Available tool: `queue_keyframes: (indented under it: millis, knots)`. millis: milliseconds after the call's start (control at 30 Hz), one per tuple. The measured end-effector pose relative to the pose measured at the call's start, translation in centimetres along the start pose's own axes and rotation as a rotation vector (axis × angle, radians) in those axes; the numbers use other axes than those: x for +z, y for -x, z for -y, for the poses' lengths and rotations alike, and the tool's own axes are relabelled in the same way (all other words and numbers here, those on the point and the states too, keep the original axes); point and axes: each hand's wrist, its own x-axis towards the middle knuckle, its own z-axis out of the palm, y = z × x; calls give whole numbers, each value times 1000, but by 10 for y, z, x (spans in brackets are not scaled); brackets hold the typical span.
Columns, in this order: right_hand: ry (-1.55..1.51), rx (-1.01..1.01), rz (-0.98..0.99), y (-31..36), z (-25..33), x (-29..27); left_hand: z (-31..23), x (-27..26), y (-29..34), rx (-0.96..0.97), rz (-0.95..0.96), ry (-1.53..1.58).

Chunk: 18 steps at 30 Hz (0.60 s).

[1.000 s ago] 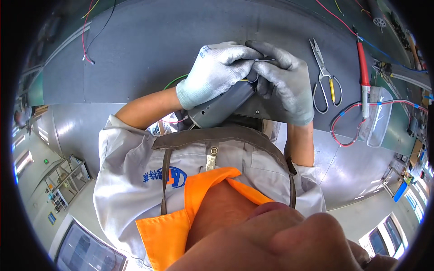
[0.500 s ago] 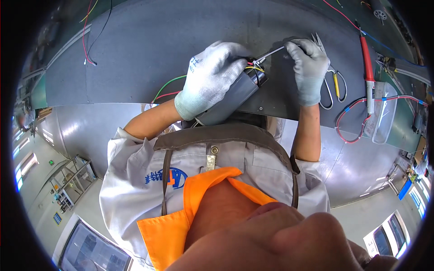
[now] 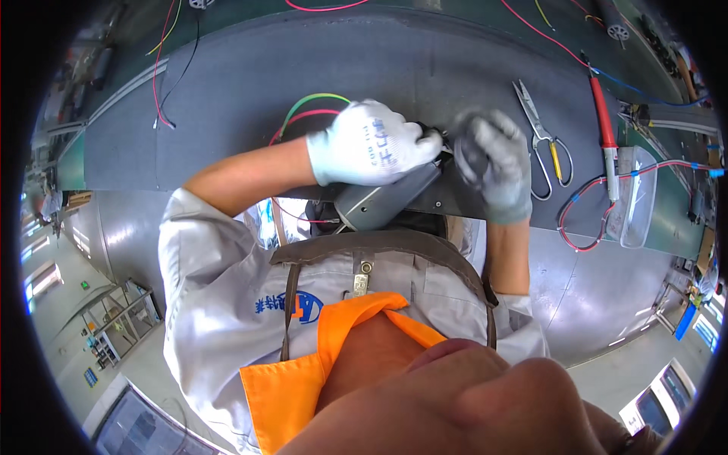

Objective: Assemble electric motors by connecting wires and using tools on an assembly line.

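Note:
A grey cylindrical motor-like housing (image 3: 379, 203) lies tilted at the bench's near edge, its far end up to the right. My left hand (image 3: 371, 144), in a white glove, is closed with thumb and fingers pinched at that far end, around the wires; the glove mostly hides them. Just right of it is my right hand (image 3: 497, 167), also gloved, its fingers bent and smeared by motion, so what they hold cannot be made out. A green wire (image 3: 303, 98) and a red wire (image 3: 303, 115) curve out behind my left wrist.
Right of my right hand lie scissors (image 3: 540, 133), then a red-handled soldering iron (image 3: 602, 106). Beside the iron are a looped red wire (image 3: 563, 220) with blue bands and a clear plastic tray (image 3: 633, 231) with white strips. Thin loose wires (image 3: 158, 83) lie at the far left.
My right hand has moved left toward the housing's end; earlier it pulled a white cable tie's tail there. My left hand has shifted right and turned over the wires. The scissors now show fully.

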Motion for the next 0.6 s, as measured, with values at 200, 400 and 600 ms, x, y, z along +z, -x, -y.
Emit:
queue_keyframes:
  millis: [200,400,600]
  knots:
    - [132,-9,-122,3,10,1,16,-11,3,161,86,95]
    - [-55,25,-35,-64,12,12,-1,-13,-1,183,99,2]
    - [1641,-506,-663,2,37,-87,11,-32,-3,-115,35,251]
